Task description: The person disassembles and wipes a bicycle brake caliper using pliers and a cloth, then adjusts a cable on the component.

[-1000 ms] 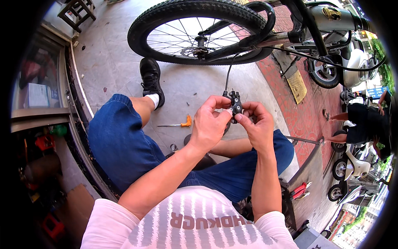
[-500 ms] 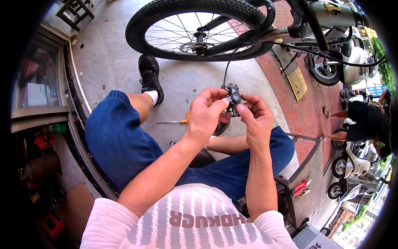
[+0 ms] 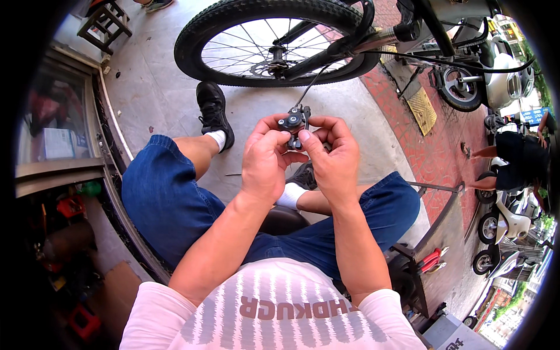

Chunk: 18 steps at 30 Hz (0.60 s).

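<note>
A black disc brake caliper (image 3: 294, 121) is held up in front of me between both hands, with round bolts on its face. A thin black cable (image 3: 311, 86) runs from it up toward the bicycle. My left hand (image 3: 263, 158) pinches its left side between thumb and fingers. On the other side, my right hand (image 3: 334, 156) grips it with the thumb at its lower end. Just beyond stands the bicycle's front wheel (image 3: 189, 49), with a brake rotor (image 3: 260, 69) at its hub. A screwdriver's shaft (image 3: 233, 174) shows on the floor; my left hand covers the handle.
Red-handled pliers (image 3: 429, 260) lie at a dark stand on my right. A wooden stool (image 3: 105, 26) is at the far left, a glass-fronted cabinet (image 3: 58, 125) beside me. Parked scooters (image 3: 506, 224) and another person (image 3: 510, 154) are at far right.
Both hands have shifted left with the caliper and turned it, so its bolted face now sits nearer the left fingers. The screwdriver's orange handle has become hidden.
</note>
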### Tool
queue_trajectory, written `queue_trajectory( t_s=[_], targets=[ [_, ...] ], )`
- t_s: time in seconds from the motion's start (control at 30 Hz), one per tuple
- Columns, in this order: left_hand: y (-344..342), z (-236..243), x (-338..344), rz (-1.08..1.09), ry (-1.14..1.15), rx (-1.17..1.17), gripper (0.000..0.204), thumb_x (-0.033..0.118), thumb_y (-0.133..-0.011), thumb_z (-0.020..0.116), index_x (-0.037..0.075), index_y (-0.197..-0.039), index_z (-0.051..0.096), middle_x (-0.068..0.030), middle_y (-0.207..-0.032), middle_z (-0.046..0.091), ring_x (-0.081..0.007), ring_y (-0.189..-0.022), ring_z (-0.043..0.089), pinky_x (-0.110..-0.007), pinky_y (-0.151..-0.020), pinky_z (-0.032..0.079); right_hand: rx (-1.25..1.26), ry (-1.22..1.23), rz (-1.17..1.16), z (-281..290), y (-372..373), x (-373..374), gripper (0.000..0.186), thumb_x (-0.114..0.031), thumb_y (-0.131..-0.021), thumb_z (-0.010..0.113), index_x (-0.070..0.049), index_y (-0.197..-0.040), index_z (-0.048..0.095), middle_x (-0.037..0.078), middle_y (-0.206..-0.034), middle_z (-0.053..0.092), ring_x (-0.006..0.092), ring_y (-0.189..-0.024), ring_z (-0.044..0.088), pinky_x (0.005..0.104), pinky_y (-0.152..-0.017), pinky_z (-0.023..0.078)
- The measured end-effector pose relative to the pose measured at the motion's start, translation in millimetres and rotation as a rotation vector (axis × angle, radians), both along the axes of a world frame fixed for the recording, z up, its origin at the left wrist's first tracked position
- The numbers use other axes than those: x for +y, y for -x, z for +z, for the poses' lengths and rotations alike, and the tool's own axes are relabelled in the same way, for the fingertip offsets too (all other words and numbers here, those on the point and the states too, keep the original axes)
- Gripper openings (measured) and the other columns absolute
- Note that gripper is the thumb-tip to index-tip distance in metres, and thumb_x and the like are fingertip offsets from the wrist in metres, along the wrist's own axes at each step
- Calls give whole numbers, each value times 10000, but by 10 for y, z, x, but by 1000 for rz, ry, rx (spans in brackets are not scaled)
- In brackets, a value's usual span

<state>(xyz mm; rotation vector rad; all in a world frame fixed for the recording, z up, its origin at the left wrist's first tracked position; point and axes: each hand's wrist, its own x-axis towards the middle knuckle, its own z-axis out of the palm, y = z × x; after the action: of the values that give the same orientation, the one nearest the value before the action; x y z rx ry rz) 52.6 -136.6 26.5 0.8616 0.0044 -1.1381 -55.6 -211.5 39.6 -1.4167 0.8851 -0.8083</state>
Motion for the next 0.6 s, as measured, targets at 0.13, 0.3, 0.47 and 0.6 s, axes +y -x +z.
queue_trajectory(
  t_s=[0.13,0.3,0.47,0.6],
  targets=[
    [-28,-1,-13,34,-19,49,336,62,-930,476,17,-1255,548,-129,-1096,703,-224,-895,718,-377,-737,655,129,144,-13,57,-32,48,197,-58,-910,760,4,-1086,696,4,-712,633,47,-648,535,238,-584,422],
    [-48,-63,-17,23,-47,68,343,63,-921,483,24,-1255,548,-129,-1105,697,-230,-892,713,-394,-764,651,42,45,-4,-19,-15,61,239,-57,-901,757,13,-1124,705,13,-684,630,56,-620,530,258,-573,424],
    [-29,-60,-20,8,-73,66,341,43,-917,509,54,-1254,561,-104,-1139,691,-223,-952,682,-377,-846,580,67,43,-34,25,9,94,280,-53,-902,751,27,-1167,710,16,-685,637,60,-636,553,253,-601,451],
    [-13,-131,-5,15,-73,34,348,31,-916,509,51,-1262,545,-106,-1152,684,-219,-946,676,-362,-836,579,90,-2,6,40,45,118,317,-51,-902,749,35,-1204,703,19,-685,643,65,-640,564,253,-620,471]
  ],
)
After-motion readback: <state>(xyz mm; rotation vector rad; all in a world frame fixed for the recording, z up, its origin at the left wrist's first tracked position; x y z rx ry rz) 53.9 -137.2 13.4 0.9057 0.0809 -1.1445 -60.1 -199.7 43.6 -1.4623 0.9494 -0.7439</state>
